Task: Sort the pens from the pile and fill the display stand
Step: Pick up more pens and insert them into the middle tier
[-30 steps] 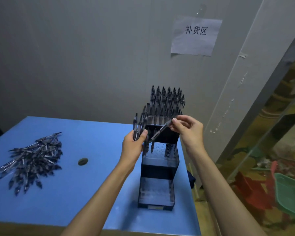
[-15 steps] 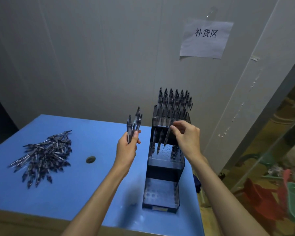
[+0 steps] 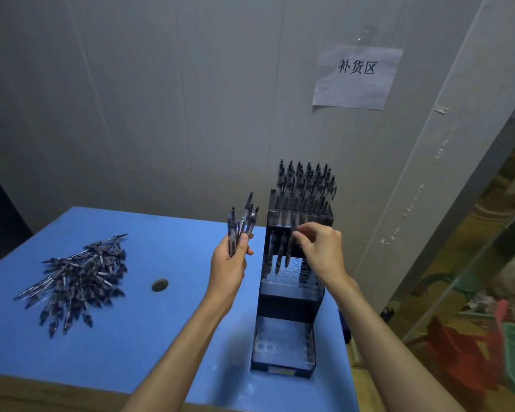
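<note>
My right hand [image 3: 320,251] pinches the top of one pen [image 3: 289,251], upright, tip down over the middle tier of the display stand [image 3: 283,346]; my left hand [image 3: 229,263] grips a small bundle of pens [image 3: 241,227] just beside the stand, so I judge it feeds the next one. The pile [image 3: 78,278] lies well left on the blue table [image 3: 149,337]. The wall sign [image 3: 356,77] reads 补货区.

Single head cam, looks fwd & down over blue table [image 3: 137,337], display stand [image 3: 283,346] close, wall behind.
</note>
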Tool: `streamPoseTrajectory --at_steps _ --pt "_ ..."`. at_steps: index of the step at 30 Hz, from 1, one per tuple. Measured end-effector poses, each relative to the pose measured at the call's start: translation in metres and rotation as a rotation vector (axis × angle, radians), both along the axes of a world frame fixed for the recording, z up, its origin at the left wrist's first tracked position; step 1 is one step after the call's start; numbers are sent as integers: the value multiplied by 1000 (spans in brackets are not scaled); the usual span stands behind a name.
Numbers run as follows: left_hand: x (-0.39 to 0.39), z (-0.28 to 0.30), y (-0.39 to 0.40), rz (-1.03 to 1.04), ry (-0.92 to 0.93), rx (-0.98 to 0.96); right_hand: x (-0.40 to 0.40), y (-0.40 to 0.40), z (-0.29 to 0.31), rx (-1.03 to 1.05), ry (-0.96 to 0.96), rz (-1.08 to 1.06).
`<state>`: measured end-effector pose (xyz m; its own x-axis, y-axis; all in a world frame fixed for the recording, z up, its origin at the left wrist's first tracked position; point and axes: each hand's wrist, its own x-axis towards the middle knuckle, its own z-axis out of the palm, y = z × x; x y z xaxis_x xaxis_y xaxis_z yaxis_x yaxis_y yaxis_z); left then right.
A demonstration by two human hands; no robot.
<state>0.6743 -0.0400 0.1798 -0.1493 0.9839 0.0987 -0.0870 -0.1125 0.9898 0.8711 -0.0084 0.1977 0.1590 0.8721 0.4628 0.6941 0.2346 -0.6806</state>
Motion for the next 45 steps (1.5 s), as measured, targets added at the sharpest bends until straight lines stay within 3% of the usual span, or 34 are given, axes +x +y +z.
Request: streamPoseTrajectory --at_steps 12,17,23,29,34,36,42,45 --pt "6 1 -3 -59 -15 -4 1 -4 -15 -133 -27 20" --pt "14 1 -2 -76 -25 -30 7 -12 0 -49 -27 2" --pt "32 3 -2 -99 -30 -23 -1 -28 30 -72 171 160" --pt "46 1 -3 -135 -15 -3 -1 -28 30 -130 266 165" --pt "43 0 -1 -49 12 -23 4 -27 34 -204 608 184" --pt "37 -2 1 14 35 -42 12 -24 39 -189 654 146" --pt "18 -14 7 55 79 -64 32 -16 40 4 202 -16" --pt "16 -15 6 38 74 -38 30 -14 34 33 85 -14"
